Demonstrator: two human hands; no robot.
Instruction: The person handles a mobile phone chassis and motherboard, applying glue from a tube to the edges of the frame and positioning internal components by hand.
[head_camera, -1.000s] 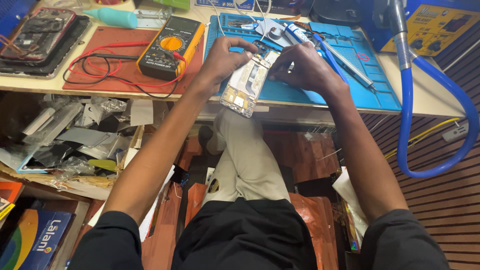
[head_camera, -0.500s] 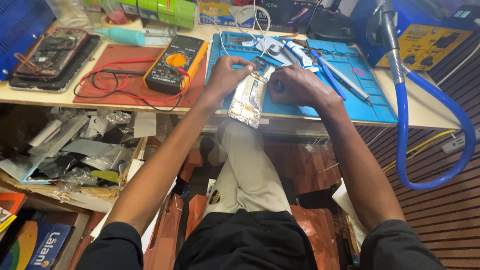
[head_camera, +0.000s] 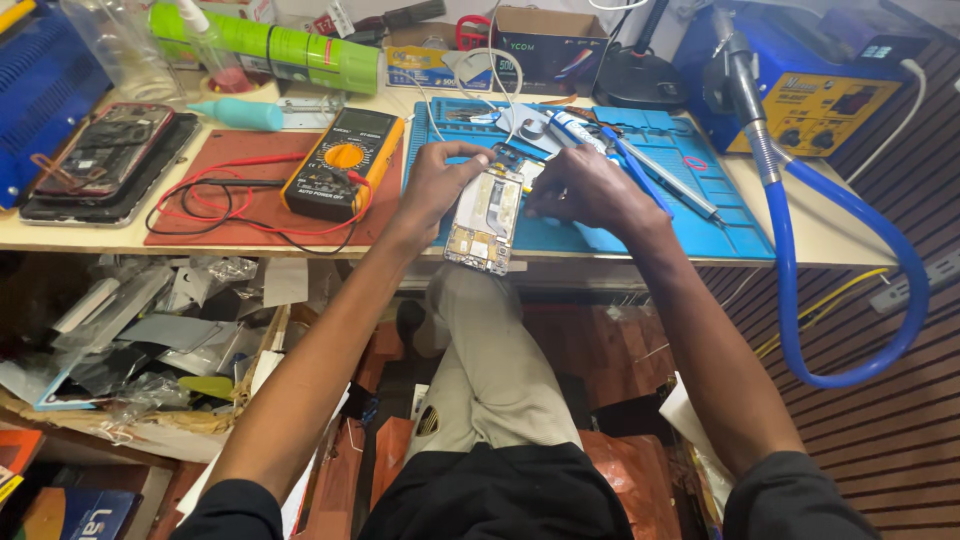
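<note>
The opened phone (head_camera: 487, 217) lies with its insides facing up, its long axis running from me toward the far side of the worktop (head_camera: 60, 235), the near end hanging just past the front edge. My left hand (head_camera: 437, 186) grips its left side, fingers curled over the top corner. My right hand (head_camera: 585, 188) is closed at the upper right edge, fingertips pinched there; what they pinch I cannot tell. Under both hands lies the blue mat (head_camera: 690, 200). Left of my left hand sits a yellow meter (head_camera: 343, 166) on a red mat (head_camera: 225, 190).
</note>
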